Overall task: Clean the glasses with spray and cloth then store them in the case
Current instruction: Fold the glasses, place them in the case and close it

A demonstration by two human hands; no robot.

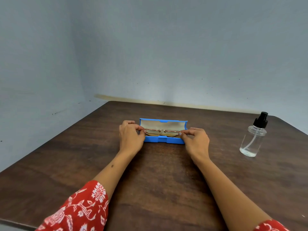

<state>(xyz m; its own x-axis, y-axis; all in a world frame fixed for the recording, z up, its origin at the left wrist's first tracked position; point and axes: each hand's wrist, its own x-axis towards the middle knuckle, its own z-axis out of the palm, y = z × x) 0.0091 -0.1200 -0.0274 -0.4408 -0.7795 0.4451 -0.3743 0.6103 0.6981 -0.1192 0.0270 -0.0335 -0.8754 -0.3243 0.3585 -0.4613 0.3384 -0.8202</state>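
A blue glasses case [164, 140] lies open in the middle of the dark wooden table [66, 160], its lid tipped back and its lining pale. Thin-framed copper glasses [162, 132], folded, are held level just inside the case's opening. My left hand [130, 136] pinches their left end and my right hand [195, 140] pinches their right end. A clear spray bottle [253, 137] with a black pump top stands upright to the far right, apart from both hands. I see no cloth.
The table's far edge meets a grey-blue wall [166, 55]. Its left edge runs diagonally toward me. Red patterned sleeves [80, 212] cover my upper forearms near the bottom of the view.
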